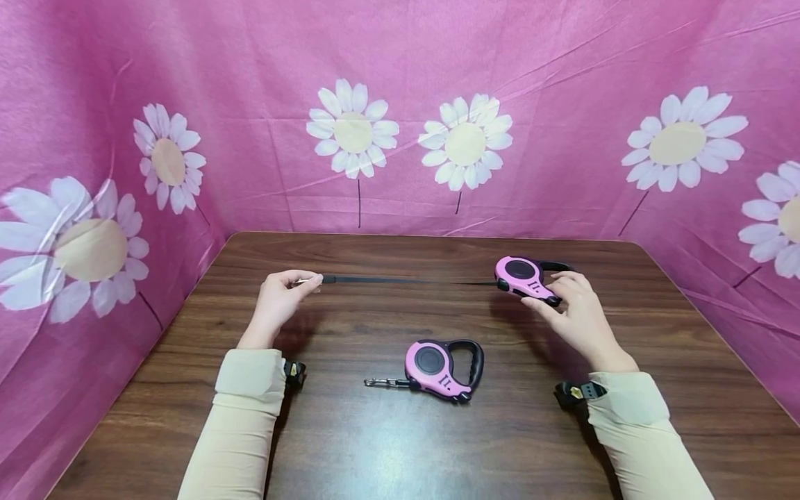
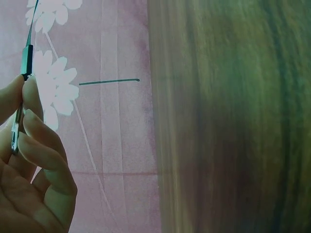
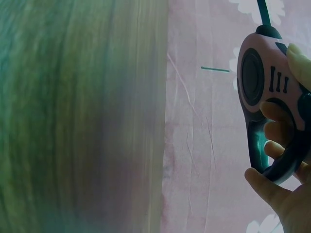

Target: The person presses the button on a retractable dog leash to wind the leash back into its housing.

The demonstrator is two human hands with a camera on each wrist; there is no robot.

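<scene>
Between both hands a retractable dog leash is drawn out over the table. My right hand (image 1: 578, 316) holds its pink and black casing (image 1: 519, 274); in the right wrist view fingers (image 3: 277, 114) reach through the black handle loop. The thin black strap (image 1: 387, 280) runs level from the casing to the left. At its end my left hand (image 1: 284, 302) pinches the strap's black end piece (image 2: 27, 60), with the metal clip (image 2: 17, 128) lying within the fingers. A second pink and black leash (image 1: 431, 360) lies on the table between my forearms, its metal clip (image 1: 378, 382) pointing left.
The brown wood-grain table (image 1: 325, 451) stands against pink cloth (image 1: 269, 69) printed with white daisies on its back and sides. Each wrist wears a black strapped device, at the left wrist (image 1: 294, 373) and the right wrist (image 1: 578, 393).
</scene>
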